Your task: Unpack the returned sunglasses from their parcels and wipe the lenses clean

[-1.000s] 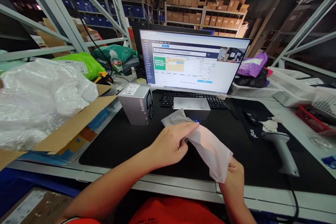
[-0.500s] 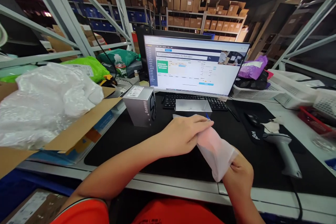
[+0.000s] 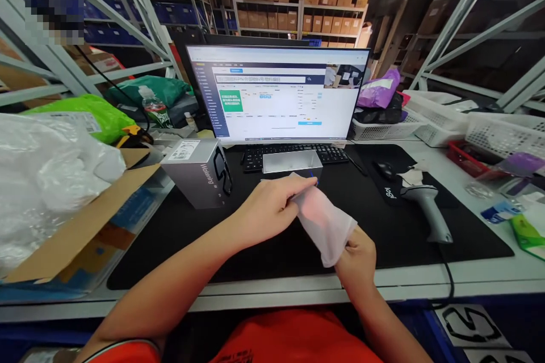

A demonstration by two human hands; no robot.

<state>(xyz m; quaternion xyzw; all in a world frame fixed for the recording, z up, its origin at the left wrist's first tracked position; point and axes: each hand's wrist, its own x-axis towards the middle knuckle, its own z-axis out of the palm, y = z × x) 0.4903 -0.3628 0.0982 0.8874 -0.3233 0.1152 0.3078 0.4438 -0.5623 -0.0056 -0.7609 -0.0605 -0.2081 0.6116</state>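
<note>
Your left hand (image 3: 266, 208) pinches the top of a translucent pouch (image 3: 324, 229), your right hand (image 3: 356, 256) curls under its lower end, at six o'clock on the desk mat (image 3: 170, 258).

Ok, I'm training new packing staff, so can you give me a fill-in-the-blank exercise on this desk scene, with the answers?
1. The left hand lies over the upper end of a translucent pouch, and the right hand holds its ____ end.
2. A barcode scanner lies on the black desk mat to the ____ of the keyboard.
3. Behind the keyboard, a ____ shows a web page.

Answers: lower; right; monitor
</note>
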